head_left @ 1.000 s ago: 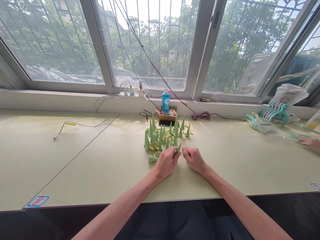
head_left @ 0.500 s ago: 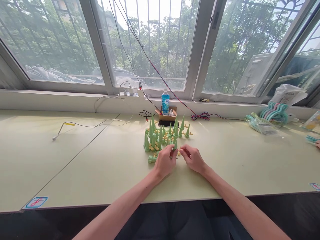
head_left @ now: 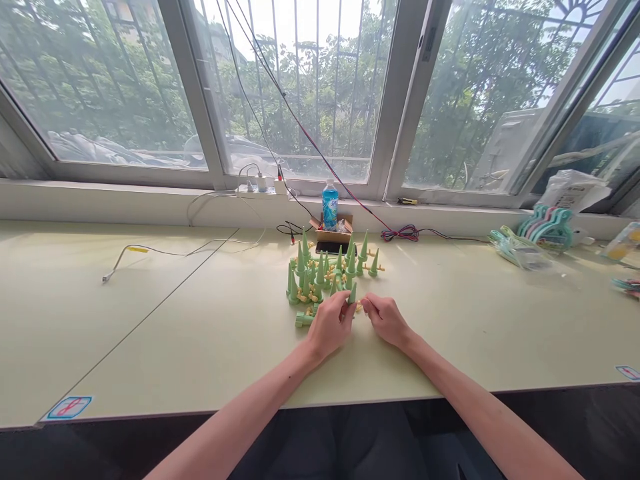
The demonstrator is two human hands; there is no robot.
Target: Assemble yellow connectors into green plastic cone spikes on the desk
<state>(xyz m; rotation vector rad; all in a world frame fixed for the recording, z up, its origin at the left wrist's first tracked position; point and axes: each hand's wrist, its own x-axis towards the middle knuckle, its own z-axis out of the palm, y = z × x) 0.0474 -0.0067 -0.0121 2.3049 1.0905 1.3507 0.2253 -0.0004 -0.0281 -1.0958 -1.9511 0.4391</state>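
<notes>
My left hand is closed around a green plastic watering spike, its cone pointing up between thumb and forefinger. My right hand, fingers pinched, is just right of it, at a small yellow part mostly hidden by the fingertips; it looks like the spike's valve. Directly behind both hands, several similar green spikes with yellow valves stand close together on the table. One green spike lies on its side beside my left hand.
Behind the spikes are a dark phone, a small cardboard box and a bottle of blue liquid. A bundled red-black cable lies to their right. Teal hangers and plastic bags are at far right; a white cable crosses the left.
My right hand's fingertips have shifted slightly at the yellow part, while my left hand keeps the spike in place. Another person's fingers at the far right edge have gone out of view.
</notes>
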